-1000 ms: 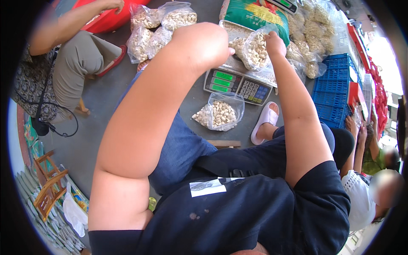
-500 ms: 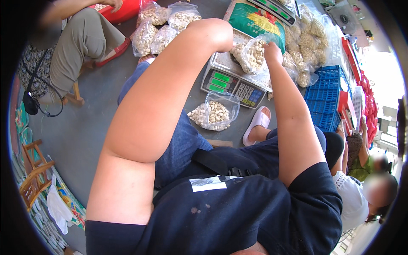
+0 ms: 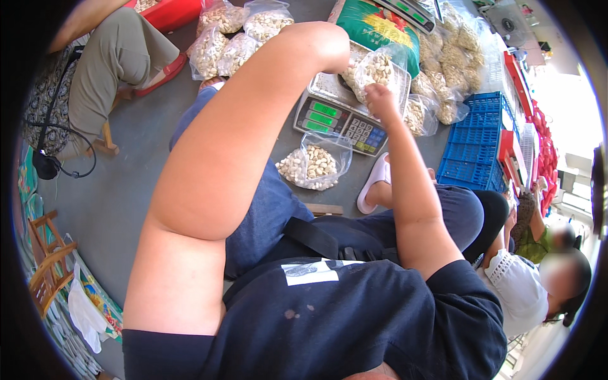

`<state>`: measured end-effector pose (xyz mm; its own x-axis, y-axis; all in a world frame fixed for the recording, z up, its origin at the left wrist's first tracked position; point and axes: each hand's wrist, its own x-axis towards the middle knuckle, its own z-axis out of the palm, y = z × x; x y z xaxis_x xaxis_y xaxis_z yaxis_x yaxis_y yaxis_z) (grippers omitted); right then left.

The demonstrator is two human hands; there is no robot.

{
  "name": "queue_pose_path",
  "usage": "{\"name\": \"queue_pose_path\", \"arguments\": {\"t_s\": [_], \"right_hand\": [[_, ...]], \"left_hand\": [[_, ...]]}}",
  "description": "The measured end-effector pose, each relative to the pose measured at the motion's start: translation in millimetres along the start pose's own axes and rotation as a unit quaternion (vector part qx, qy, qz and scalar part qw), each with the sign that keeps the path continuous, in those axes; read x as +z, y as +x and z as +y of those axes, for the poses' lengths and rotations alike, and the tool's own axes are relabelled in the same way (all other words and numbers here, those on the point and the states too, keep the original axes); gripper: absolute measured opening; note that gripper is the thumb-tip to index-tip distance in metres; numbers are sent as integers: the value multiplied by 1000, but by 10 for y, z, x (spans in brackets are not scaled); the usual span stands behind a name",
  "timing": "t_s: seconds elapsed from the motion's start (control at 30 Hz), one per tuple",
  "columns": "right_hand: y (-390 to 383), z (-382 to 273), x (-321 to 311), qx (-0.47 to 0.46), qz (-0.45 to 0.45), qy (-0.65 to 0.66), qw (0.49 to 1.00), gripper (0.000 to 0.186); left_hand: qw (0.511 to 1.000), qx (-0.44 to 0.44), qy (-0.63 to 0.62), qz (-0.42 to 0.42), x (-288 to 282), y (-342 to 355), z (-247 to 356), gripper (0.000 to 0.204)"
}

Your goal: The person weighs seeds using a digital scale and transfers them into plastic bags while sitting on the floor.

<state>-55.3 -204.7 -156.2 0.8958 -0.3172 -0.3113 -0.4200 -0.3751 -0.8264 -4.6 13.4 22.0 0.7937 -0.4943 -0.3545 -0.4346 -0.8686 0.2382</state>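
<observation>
A clear plastic bag of pale, nut-like pieces [image 3: 375, 66] rests on the tray of a digital scale [image 3: 323, 84] with green displays. My left hand [image 3: 337, 56] is bent at the wrist beside the bag's left side; its fingers are mostly hidden from sight. At the bag's near right side is my right hand [image 3: 381, 101], with curled fingers close against the plastic. What those fingers hold, if anything, does not show. On the floor in front of the scale sits a second, open bag of the same pieces [image 3: 320, 163].
Several filled bags [image 3: 234, 54] stand at the far left, near a seated person's leg [image 3: 104, 76]. A green printed sack [image 3: 373, 28] lies behind the scale. To the right are more filled bags [image 3: 453, 60] and a blue crate [image 3: 472, 149]. Other people sit at the right edge.
My right hand has left the bag's upper right edge and come down toward me to its near side. The left hand stays beside the bag. The view has shifted slightly.
</observation>
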Motion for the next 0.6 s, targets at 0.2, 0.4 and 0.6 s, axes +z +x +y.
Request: {"name": "queue_pose_path", "arguments": {"t_s": [0.2,0.4,0.6], "right_hand": [[-721,493,873,-41,-180,-329,926,27],[-262,382,617,-49,-47,-355,932,22],[787,9,-230,-27,120,-439,890,30]], "left_hand": [[997,45,-39,52,45,17,-119,30],[998,21,-46,24,-39,-117,-109,29],[998,14,-56,38,-145,-304,-87,21]]}}
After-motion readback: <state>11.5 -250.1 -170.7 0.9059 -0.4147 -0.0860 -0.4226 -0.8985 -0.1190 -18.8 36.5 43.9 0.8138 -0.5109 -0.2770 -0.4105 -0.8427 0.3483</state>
